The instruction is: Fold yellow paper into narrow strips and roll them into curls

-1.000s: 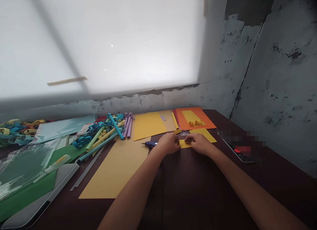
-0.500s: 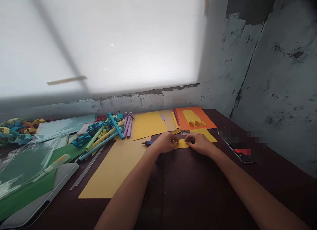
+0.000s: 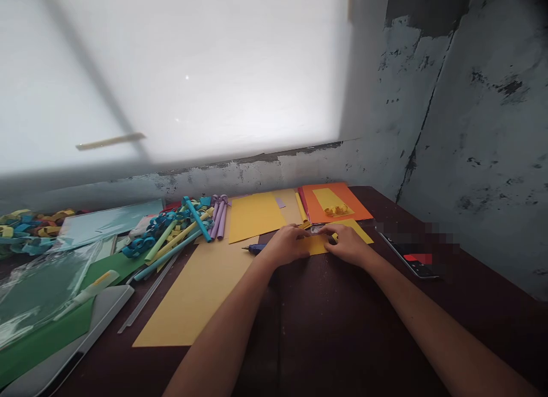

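Note:
A yellow paper strip (image 3: pixel 317 246) lies flat on the dark table between my hands. My left hand (image 3: pixel 287 246) is closed over its left end, fingertips bent down onto the paper. At the right end my right hand (image 3: pixel 346 246) grips the edge, with thumb and forefinger curled round it. Partly hidden by the left forearm is a blue pointed tool (image 3: pixel 256 248), its tip toward the left. Just beyond the fingers are a small clear piece (image 3: pixel 315 229) and a yellow sheet (image 3: pixel 362 230).
An orange sheet (image 3: pixel 357 206) bears yellow paper curls (image 3: pixel 336 210). Left are a tan sheet (image 3: pixel 192 294), purple rolls (image 3: pixel 220 217), blue paper chains (image 3: pixel 143 243), a glue stick (image 3: pixel 92 291) and a grey laptop-like slab (image 3: pixel 107 311). A phone (image 3: pixel 406 254) lies right.
My left fingers have come down flatter on the yellow strip. My right fingertips have reached a little farther forward and left. The whole view has shifted slightly.

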The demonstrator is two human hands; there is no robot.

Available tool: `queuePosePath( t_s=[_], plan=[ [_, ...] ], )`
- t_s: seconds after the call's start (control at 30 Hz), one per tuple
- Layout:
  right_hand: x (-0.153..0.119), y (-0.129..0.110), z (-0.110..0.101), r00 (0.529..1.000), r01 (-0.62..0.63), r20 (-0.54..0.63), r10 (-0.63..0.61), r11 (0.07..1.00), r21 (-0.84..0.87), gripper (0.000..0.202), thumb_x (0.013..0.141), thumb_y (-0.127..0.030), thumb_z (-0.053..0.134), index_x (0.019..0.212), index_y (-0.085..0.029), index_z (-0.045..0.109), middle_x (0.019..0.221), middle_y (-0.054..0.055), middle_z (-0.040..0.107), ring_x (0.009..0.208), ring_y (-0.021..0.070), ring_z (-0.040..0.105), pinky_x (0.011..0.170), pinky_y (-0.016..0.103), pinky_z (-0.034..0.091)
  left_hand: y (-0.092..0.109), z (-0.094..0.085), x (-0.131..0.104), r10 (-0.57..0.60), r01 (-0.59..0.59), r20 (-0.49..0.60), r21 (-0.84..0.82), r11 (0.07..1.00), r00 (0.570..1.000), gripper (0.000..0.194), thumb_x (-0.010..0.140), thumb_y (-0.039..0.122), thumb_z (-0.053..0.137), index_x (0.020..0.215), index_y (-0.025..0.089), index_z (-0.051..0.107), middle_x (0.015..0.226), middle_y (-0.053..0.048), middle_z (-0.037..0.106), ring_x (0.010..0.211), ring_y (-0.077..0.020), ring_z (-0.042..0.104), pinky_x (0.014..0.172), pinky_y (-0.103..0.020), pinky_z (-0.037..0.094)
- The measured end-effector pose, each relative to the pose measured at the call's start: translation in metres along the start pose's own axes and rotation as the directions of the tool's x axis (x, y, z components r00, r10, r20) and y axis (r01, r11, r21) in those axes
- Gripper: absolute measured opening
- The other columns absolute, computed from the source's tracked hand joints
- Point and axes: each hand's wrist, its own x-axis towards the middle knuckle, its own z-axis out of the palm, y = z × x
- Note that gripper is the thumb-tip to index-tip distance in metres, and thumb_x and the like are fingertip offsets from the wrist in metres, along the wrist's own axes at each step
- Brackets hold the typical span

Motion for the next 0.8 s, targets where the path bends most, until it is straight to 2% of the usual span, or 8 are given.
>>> queuePosePath(
  t_s=[0.2, 0.3, 0.4, 0.57, 0.7, 0.8],
  plan=[
    [0.000, -0.002, -0.004, 1.000, -0.002, -0.005, 0.003, 0.997, 0.073, 0.028, 0.076, -0.013, 0.063, 0.099, -0.021, 0.076, 0.095, 0.003, 0.078, 0.090, 0.0194, 0.071, 0.077, 0.027, 0.050, 0.003, -0.002, 0.003, -0.027, 0.025, -0.052, -0.047, 0.999, 0.998, 0.030, 0.076, 0.014, 0.069, 0.103, 0.022, 0.080, 0.088, -0.002, 0.072, 0.077, -0.0161, 0.066, 0.072, -0.023, 0.050],
    [0.001, 0.000, -0.004, 0.999, 0.005, -0.037, -0.001, 0.994, 0.114, 0.019, 0.078, -0.017, 0.064, 0.093, -0.021, 0.073, 0.090, 0.002, 0.078, 0.087, 0.0185, 0.071, 0.075, 0.027, 0.049, 0.005, -0.005, 0.003, -0.030, 0.023, -0.103, -0.071, 0.997, 0.994, 0.021, 0.080, 0.014, 0.069, 0.097, 0.021, 0.079, 0.077, 0.001, 0.074, 0.071, -0.0138, 0.066, 0.070, -0.022, 0.049],
    [0.002, 0.003, -0.004, 0.997, -0.019, -0.070, 0.027, 0.993, 0.113, 0.015, 0.079, -0.021, 0.065, 0.093, -0.022, 0.070, 0.086, 0.002, 0.077, 0.083, 0.0188, 0.071, 0.074, 0.028, 0.048, 0.008, -0.007, 0.003, -0.041, 0.034, -0.138, -0.053, 0.998, 0.990, 0.013, 0.082, 0.017, 0.069, 0.091, 0.021, 0.078, 0.076, 0.001, 0.075, 0.069, -0.0142, 0.067, 0.067, -0.022, 0.048],
    [0.003, 0.006, -0.002, 0.990, 0.023, -0.142, -0.008, 0.994, 0.102, 0.012, 0.077, -0.022, 0.066, 0.089, -0.023, 0.069, 0.093, 0.003, 0.075, 0.089, 0.0206, 0.070, 0.076, 0.030, 0.048, 0.010, -0.008, 0.003, -0.046, 0.045, -0.181, -0.014, 0.999, 0.982, 0.011, 0.085, 0.018, 0.067, 0.087, 0.022, 0.077, 0.084, -0.002, 0.076, 0.077, -0.0176, 0.069, 0.071, -0.025, 0.050],
    [0.003, 0.008, -0.001, 0.978, 0.060, -0.206, -0.042, 0.995, 0.080, 0.011, 0.077, -0.022, 0.066, 0.084, -0.024, 0.075, 0.107, 0.005, 0.070, 0.099, 0.0216, 0.067, 0.083, 0.032, 0.049, 0.009, -0.008, 0.002, -0.006, 0.006, -0.211, -0.002, 1.000, 0.977, 0.011, 0.085, 0.019, 0.066, 0.086, 0.023, 0.076, 0.110, -0.004, 0.073, 0.091, -0.0189, 0.070, 0.081, -0.028, 0.053],
    [0.002, 0.011, 0.000, 0.981, 0.041, -0.192, -0.029, 0.998, 0.057, 0.013, 0.076, -0.019, 0.067, 0.080, -0.024, 0.079, 0.106, 0.005, 0.067, 0.096, 0.0210, 0.066, 0.085, 0.032, 0.049, 0.006, -0.008, 0.001, 0.027, -0.027, -0.187, 0.003, 1.000, 0.982, 0.008, 0.082, 0.020, 0.069, 0.083, 0.024, 0.077, 0.125, -0.005, 0.067, 0.106, -0.0226, 0.068, 0.092, -0.032, 0.053]
  ],
)
